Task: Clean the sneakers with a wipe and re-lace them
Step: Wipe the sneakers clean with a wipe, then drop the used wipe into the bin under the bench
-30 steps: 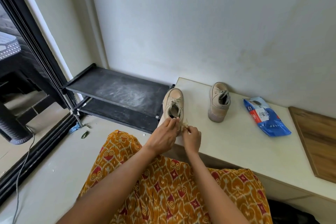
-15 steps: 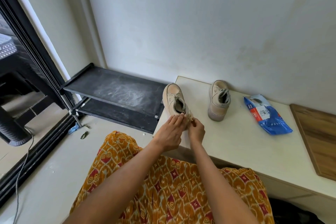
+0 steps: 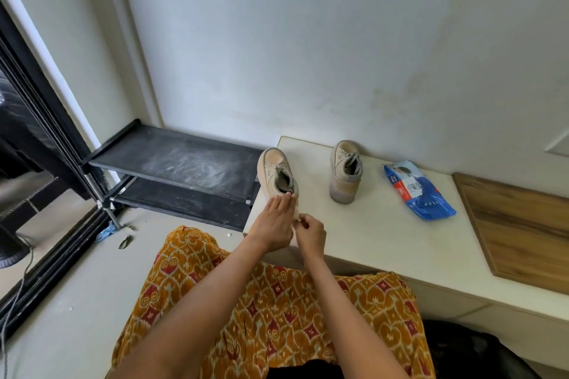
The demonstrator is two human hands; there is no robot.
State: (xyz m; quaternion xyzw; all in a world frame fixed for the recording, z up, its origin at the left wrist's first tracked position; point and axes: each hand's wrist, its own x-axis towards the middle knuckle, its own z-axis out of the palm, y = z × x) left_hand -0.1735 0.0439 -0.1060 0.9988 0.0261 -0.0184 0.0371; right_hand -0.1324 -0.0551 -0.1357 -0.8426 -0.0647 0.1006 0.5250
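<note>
On the cream surface (image 3: 385, 243), the near sneaker (image 3: 275, 174) stands at the left corner, its mate (image 3: 346, 171) and the wipe pack (image 3: 415, 194) further right. The left hand (image 3: 274, 224) steadies the heel, fingers fairly straight, while the right hand (image 3: 311, 232) pinches something pale, seemingly a lace end; lacing looks in hand, and threading needs a fine grip.

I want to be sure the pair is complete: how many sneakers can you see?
2. One sneaker sits at the white bench's left corner, with both hands at its heel; the other sneaker stands alone farther back, near the wall. None seems hidden.
</note>
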